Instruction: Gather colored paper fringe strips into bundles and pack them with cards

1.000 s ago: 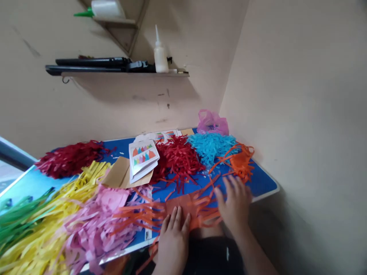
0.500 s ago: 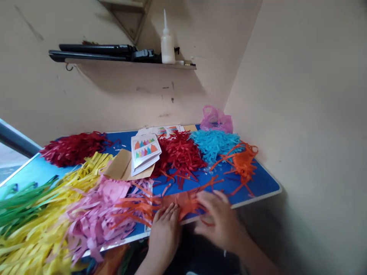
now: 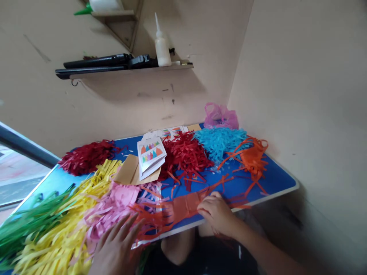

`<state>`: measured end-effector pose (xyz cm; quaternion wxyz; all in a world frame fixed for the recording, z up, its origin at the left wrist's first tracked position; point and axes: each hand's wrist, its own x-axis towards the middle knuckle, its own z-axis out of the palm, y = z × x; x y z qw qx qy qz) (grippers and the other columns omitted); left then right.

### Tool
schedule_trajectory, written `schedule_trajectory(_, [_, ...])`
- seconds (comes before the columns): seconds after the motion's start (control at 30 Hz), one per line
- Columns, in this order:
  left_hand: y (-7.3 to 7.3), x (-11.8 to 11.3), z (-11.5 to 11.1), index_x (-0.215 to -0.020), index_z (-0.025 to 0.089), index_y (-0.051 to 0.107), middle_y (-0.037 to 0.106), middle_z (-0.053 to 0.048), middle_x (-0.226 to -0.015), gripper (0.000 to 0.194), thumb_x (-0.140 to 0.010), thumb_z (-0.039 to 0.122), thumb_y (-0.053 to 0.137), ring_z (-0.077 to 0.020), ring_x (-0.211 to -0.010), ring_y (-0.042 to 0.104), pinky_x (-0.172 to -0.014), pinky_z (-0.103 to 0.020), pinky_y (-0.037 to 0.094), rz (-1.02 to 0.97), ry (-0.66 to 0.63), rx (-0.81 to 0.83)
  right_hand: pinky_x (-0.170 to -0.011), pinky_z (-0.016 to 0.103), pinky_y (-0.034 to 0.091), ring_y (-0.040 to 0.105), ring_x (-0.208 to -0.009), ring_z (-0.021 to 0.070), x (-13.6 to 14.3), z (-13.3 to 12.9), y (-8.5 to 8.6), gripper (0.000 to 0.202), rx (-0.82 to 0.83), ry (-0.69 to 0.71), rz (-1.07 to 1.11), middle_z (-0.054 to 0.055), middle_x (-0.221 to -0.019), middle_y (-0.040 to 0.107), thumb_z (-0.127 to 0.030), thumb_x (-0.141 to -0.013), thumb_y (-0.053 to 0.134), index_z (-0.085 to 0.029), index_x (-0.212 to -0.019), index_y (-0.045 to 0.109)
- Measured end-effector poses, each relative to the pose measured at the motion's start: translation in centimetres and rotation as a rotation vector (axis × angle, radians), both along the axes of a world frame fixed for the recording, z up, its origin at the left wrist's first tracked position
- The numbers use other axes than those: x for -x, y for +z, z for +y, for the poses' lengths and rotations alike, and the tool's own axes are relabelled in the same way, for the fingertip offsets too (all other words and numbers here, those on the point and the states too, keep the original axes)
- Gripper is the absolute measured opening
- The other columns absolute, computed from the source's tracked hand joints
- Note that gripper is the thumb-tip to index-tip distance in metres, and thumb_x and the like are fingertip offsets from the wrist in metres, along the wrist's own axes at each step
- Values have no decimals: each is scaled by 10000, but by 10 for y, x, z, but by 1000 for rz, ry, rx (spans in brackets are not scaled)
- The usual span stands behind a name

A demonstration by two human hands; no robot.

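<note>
A fringed orange tissue paper tassel [image 3: 183,206] lies flat along the front edge of the blue table, its cut strips spreading out to both sides. At its right part, my right hand [image 3: 216,214] has its fingers curled closed on the paper. My left hand [image 3: 117,244] is off to the left with fingers spread, holding nothing, over the near side of the pink fringed paper [image 3: 114,206]. Another orange fringed piece [image 3: 254,156] rests at the right of the table.
Yellow fringe [image 3: 71,214] and green fringe [image 3: 37,221] cover the left. Dark red bundles [image 3: 189,152], light blue fringe [image 3: 220,141], printed cards [image 3: 150,154], brown paper [image 3: 126,170] and a pink plastic bag [image 3: 220,116] lie farther back. A wall shelf [image 3: 137,71] holds a squeeze bottle [image 3: 163,51].
My left hand has lifted off the orange paper and moved left, its fingers spreading. My right hand has closed on the paper's right part. The view has shifted slightly.
</note>
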<state>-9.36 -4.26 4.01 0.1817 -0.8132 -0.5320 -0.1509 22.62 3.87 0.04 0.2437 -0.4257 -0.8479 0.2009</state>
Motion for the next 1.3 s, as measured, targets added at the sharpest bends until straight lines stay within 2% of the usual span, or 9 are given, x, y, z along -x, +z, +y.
schedule_trajectory(0.1, [8,-53,9,-1351,245,505,652,-93,-1300,574,-819,429,614,-278,-1186,599,-996,-453,442,-175,-63,152,-829,336,314,621,-802,165,1,2,3,124,10,18,-16,-1,-828,734,-200,-913,587,-229,-844,686])
schedule_trajectory(0.13, [3,-72,16,-1285,244,559,708,-91,-1203,523,-806,438,634,-288,-1105,643,-1001,-493,425,-202,-80,222,-830,334,311,620,-807,164,2,3,4,133,17,11,-26,-1,-824,731,-203,-917,579,-230,-845,688])
schedule_trajectory(0.23, [-23,-102,38,-992,221,683,775,-62,-961,180,-862,288,579,-263,-925,702,-925,-491,438,-330,110,369,-818,323,304,619,-813,157,4,6,7,171,41,-71,-81,-4,-800,719,-211,-928,550,-226,-827,687])
schedule_trajectory(0.37, [-48,-93,58,-861,240,704,784,-33,-899,245,-920,357,497,-233,-848,717,-833,-416,429,-425,173,371,-835,321,302,634,-783,156,13,12,9,155,74,-171,-158,-14,-764,728,-278,-915,588,-227,-807,688])
schedule_trajectory(0.57, [-33,-97,64,-884,209,690,768,-41,-793,286,-957,323,439,-235,-731,703,-780,-410,392,-343,199,388,-794,325,310,642,-695,157,20,21,9,236,80,-263,-222,5,-743,737,-313,-959,527,-207,-800,666])
schedule_trajectory(0.73, [-27,-98,59,-808,228,650,719,-24,-873,12,-808,234,660,-253,-894,645,-830,-415,401,-452,73,407,-865,365,299,631,-833,195,9,17,8,163,-66,-148,-111,21,-829,731,-244,-941,546,-213,-820,651])
schedule_trajectory(0.9, [-46,-93,54,-749,224,572,686,-14,-753,110,-815,137,557,-199,-788,627,-749,-320,471,-534,-81,463,-820,332,365,614,-810,181,-2,8,-11,112,-61,1,-8,-5,-837,712,-193,-911,566,-234,-837,638])
schedule_trajectory(1.07, [-57,-95,62,-846,238,637,734,-37,-795,115,-862,197,531,-214,-770,662,-705,-302,495,-481,124,372,-716,293,394,626,-777,201,11,14,-14,127,46,-272,-53,-6,-765,709,-183,-866,612,-234,-758,654])
schedule_trajectory(1.3, [-27,-104,75,-800,212,647,753,-44,-746,253,-927,189,430,-222,-727,716,-698,-301,466,-230,295,518,-695,286,381,675,-721,206,24,25,9,101,120,-352,-209,-15,-732,746,-249,-863,650,-254,-771,689])
